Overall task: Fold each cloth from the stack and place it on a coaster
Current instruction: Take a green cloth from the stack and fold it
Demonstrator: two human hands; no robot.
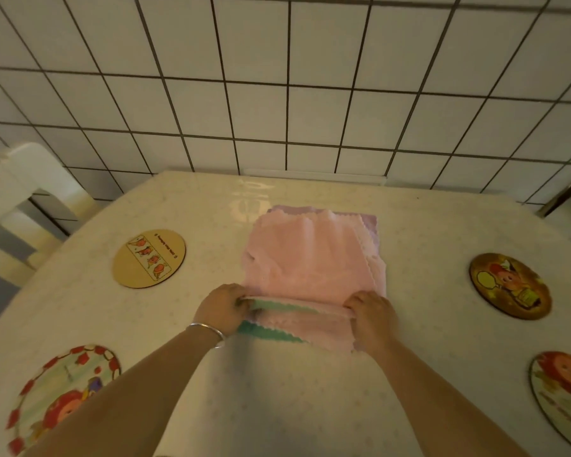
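Both hands, left hand [223,305] and right hand [371,310], pinch the near edge of the pink cloth [305,258] atop the stack [371,222] on the desk [277,390], likely to begin folding. Coasters [149,257] wait either side.

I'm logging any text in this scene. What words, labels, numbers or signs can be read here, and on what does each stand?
Nothing can be read with certainty.
Tan coaster: a short printed line runs beside its strip of small drawings, too small and blurred to read.
Table: a pale reflection near its far edge looks like letters, but is too faint to read.
The other three coasters show cartoon pictures, no legible words.
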